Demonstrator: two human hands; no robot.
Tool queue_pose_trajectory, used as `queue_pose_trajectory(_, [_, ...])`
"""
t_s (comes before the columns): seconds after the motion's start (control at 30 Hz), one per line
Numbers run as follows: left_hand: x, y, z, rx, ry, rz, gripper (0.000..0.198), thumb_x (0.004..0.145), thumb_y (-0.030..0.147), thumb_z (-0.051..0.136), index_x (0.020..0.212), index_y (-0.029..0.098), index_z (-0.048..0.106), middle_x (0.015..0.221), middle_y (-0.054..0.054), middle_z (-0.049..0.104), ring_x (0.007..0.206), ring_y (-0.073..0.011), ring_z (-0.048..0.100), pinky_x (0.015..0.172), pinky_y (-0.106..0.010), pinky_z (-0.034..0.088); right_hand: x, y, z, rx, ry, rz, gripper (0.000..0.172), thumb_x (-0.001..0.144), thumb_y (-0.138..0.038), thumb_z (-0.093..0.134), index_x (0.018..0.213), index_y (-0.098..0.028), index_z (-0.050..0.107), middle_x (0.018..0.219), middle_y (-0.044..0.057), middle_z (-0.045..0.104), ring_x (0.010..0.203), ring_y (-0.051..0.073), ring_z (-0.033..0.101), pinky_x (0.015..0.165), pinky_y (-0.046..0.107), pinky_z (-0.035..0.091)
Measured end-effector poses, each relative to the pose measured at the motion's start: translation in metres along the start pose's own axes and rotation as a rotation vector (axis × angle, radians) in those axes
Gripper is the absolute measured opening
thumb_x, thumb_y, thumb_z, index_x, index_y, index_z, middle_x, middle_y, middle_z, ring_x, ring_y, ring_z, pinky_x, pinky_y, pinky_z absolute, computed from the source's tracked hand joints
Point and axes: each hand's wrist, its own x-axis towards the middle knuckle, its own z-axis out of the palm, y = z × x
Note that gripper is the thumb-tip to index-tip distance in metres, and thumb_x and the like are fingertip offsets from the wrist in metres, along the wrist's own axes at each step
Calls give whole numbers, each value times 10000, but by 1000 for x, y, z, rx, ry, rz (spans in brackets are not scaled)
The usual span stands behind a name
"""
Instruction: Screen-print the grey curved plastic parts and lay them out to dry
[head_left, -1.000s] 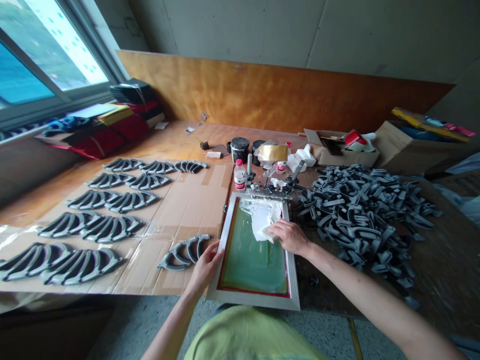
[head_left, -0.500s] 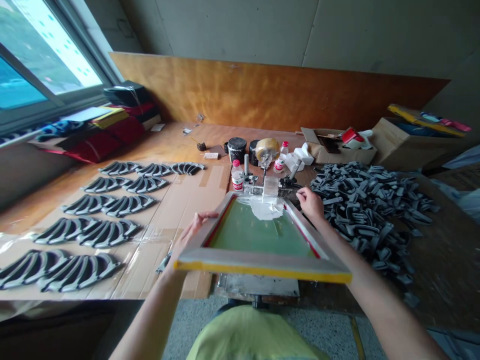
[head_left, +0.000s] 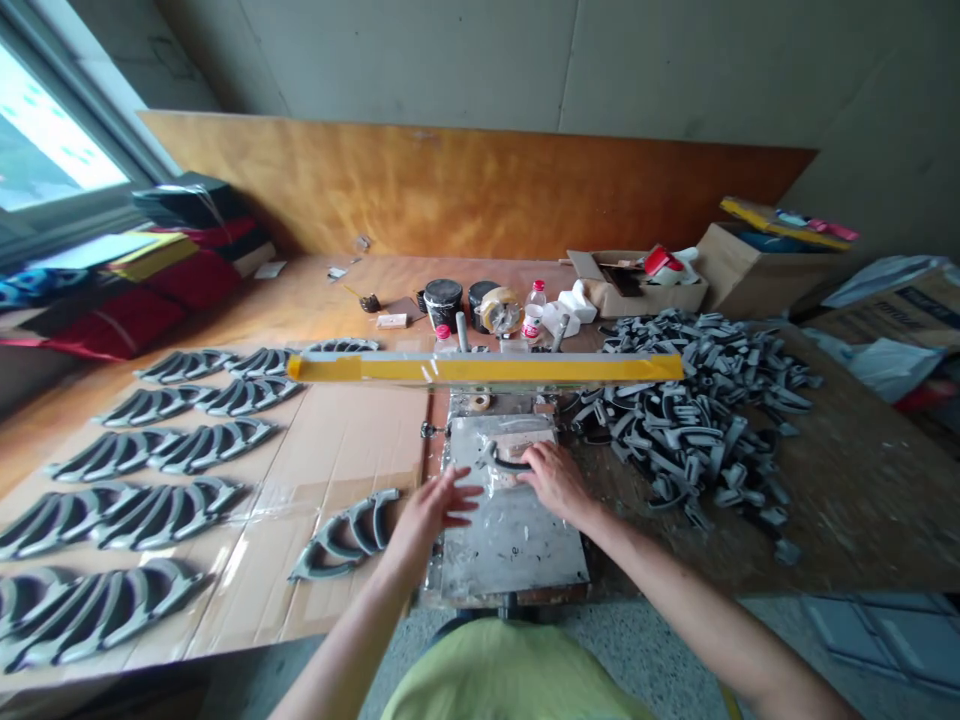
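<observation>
Two bare hands were seen near the centre of the frame, over a flat grey metal plate (head_left: 517, 550) on the brown wooden worktable (head_left: 847, 500). By the right hand (head_left: 559, 483), a small curved piece in dark grey (head_left: 506, 463) was held at its right end, with the fingertips closed on it, at the upper part of the plate. Whether it was rested there or held just above could not be told. The left hand (head_left: 429, 507) was opened, with its fingers spread and pointed toward the piece; nothing was seen to be gripped by it.

Beyond the hands, a long grey bar with a yellow taped face (head_left: 480, 370) was seen raised across the middle of the frame, apart from the fingers.

As for progress, the work was judged to be only partly done. On a brown cardboard sheet (head_left: 367, 420) at the left of the frame, many grey fan-shaped groups of curved pieces (head_left: 180, 512) were already laid in rows, two in most rows. Close to the left hand, one smaller group (head_left: 341, 552) was formed by fewer pieces, so it was judged unfinished. At the right of the frame, a large loose heap of grey curved pieces (head_left: 697, 410) was left unarranged, so much seemed still to be done.
</observation>
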Motion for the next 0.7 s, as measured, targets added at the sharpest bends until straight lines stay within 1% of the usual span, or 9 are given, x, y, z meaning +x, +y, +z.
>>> queue_pose_trajectory(0.03, [-5,-20,3,-33,-20,-106,586,781,616,633,1153,163,620,1012,-133,735,856,-243,708,649,-326,560,-5,-16,0,-5,11,-76,82,931,-238,554,919,-174,604,933,72,622,916,214,547,829,348,436])
queue_pose_trajectory(0.1, [-13,-53,3,-149,30,-202,456,806,551,642,1076,185,623,1045,-118,730,877,-243,717,638,-320,567,-16,-43,4,3,-4,-260,153,963,-215,476,965,-179,625,911,66,620,899,204,543,824,342,434])
queue_pose_trajectory(0.17, [-19,-75,-8,-227,141,-202,307,803,430,684,984,190,622,1004,-83,737,825,-210,725,590,-269,553,-23,-51,8,44,-48,-390,210,972,-205,456,1091,-205,629,940,49,632,897,185,554,811,319,438])
queue_pose_trajectory(0.2, [-20,-82,-18,-230,190,-196,262,789,371,704,956,188,623,977,-72,743,798,-197,727,568,-248,543,-25,-46,9,68,-72,-401,235,969,-211,470,1150,-223,619,963,38,640,898,174,565,801,303,443])
queue_pose_trajectory(0.27, [-19,-93,-43,-200,282,-175,232,762,303,724,936,182,630,933,-66,756,782,-188,730,576,-237,547,-28,-19,9,95,-108,-310,278,957,-198,496,1205,-243,613,1002,24,656,909,157,588,791,274,455])
queue_pose_trajectory(0.33, [-17,-102,-66,-170,373,-161,237,741,296,733,919,174,634,888,-73,763,773,-189,732,620,-256,566,-32,21,5,93,-118,-112,299,941,-136,483,1176,-232,642,1029,24,671,919,149,612,788,257,468])
queue_pose_trajectory(0.4, [-15,-111,-79,-139,432,-155,265,717,326,743,899,170,630,854,-75,764,745,-186,729,634,-269,570,-39,63,1,73,-101,93,329,927,-94,453,1139,-229,666,1080,32,678,940,150,631,788,255,482])
queue_pose_trajectory(0.5, [-14,-117,-79,-48,421,-137,353,669,437,753,853,167,619,812,-77,755,682,-182,714,569,-254,541,-53,112,-1,11,-44,246,316,930,-142,442,1121,-242,673,1118,43,680,969,176,644,800,279,500])
queue_pose_trajectory(0.7, [-14,-118,-66,121,417,-17,491,664,611,678,863,176,568,676,-17,686,535,-141,623,463,-222,454,-78,167,6,-63,20,271,325,935,-242,396,1087,-241,682,1109,59,689,927,214,658,802,339,521])
